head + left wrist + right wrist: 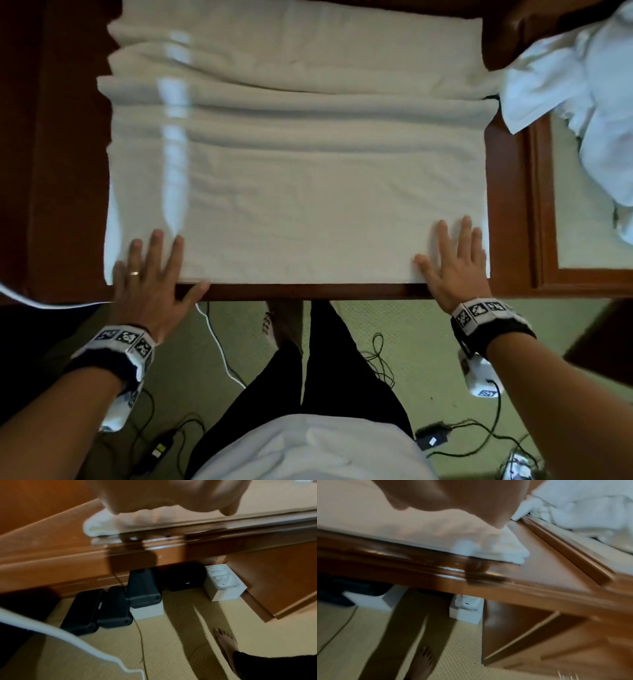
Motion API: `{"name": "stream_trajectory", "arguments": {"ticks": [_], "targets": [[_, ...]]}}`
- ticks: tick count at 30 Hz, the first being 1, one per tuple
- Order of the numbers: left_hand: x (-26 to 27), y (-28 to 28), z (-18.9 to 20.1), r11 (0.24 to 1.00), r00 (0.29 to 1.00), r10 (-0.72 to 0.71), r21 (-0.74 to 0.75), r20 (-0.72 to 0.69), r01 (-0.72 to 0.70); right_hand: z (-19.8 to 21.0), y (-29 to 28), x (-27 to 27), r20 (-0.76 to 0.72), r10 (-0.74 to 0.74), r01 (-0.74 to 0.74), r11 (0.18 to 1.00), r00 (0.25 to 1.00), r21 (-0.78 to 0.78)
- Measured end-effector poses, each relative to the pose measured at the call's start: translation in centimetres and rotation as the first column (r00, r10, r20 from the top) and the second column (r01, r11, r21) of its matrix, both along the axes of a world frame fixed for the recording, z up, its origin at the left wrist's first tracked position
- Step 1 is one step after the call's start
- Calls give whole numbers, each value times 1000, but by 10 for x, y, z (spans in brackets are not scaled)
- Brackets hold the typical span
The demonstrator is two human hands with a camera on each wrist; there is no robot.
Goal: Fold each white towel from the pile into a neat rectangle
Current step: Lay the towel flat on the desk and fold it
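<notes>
Both hands flat on the towel [298, 205], fingers spread – left hand [150, 274] and right hand [455, 263] pin its near corners at the bench [308, 293] edge, probably smoothing it.

Towel [298, 192]: spread flat on the worktop [503, 205], its near edge along the worktop's near edge, rumpled toward the far edge. Left hand [150, 270]: flat on the towel's near-left corner. Right hand [455, 263]: flat on its near-right corner. Pile of towels [582, 85]: at the worktop's far-right corner. Cases [109, 607] and boxes [223, 582]: on the floor beneath the worktop.
</notes>
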State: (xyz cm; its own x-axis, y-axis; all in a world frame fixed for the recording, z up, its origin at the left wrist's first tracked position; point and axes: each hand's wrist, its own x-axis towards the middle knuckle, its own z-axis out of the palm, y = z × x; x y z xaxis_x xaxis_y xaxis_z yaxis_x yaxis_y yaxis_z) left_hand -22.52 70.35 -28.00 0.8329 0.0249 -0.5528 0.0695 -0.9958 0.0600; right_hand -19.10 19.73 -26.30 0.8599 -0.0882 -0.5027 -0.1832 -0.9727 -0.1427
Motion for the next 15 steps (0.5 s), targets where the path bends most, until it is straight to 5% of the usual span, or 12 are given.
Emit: {"name": "stream_trajectory", "arguments": {"ticks": [3, 6, 11, 15], "targets": [[8, -18, -2, 991, 986, -132, -19, 98, 135, 2, 18, -1, 73, 243, -244, 970, 967, 5], [18, -37, -5, 968, 964, -252, 18, 88, 251, -8, 28, -11, -55, 447, -450, 890, 893, -81], [-1, -49, -4, 962, 951, -272, 35, 144, 270, -21, 29, -39, 55, 453, -437, 881, 890, -182], [-38, -41, 3, 948, 928, -319, 47, 191, 316, -9, 18, -69, 211, 443, -428, 897, 872, -114]]}}
